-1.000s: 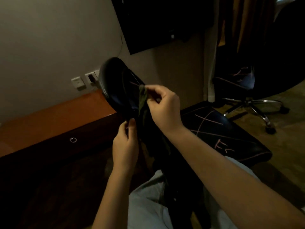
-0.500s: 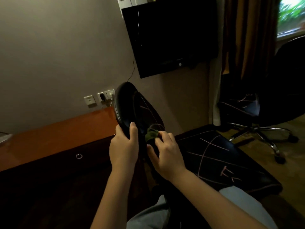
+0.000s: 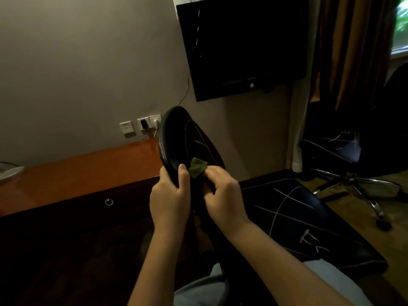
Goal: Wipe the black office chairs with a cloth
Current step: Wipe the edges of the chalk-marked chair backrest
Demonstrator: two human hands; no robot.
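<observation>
A black office chair stands in front of me, its backrest [image 3: 176, 138] upright at centre and its seat [image 3: 309, 221] marked with pale chalk lines to the right. My left hand [image 3: 170, 199] grips the backrest's left edge, thumb on the front face. My right hand [image 3: 223, 195] pinches a small green cloth [image 3: 197, 170] and holds it against the backrest's front. A second black office chair [image 3: 362, 151] with a chrome star base stands at the far right.
A long orange-topped wooden desk [image 3: 77, 173] with a dark front and a ring pull runs along the wall at left. A dark television [image 3: 240, 45] hangs on the wall above. Brown curtains [image 3: 353, 45] hang at right. My knees in grey trousers are at the bottom.
My left hand has taken hold of the backrest's edge. My right hand went from holding the hanging cloth up to bunching it against the backrest. The view has tilted upward.
</observation>
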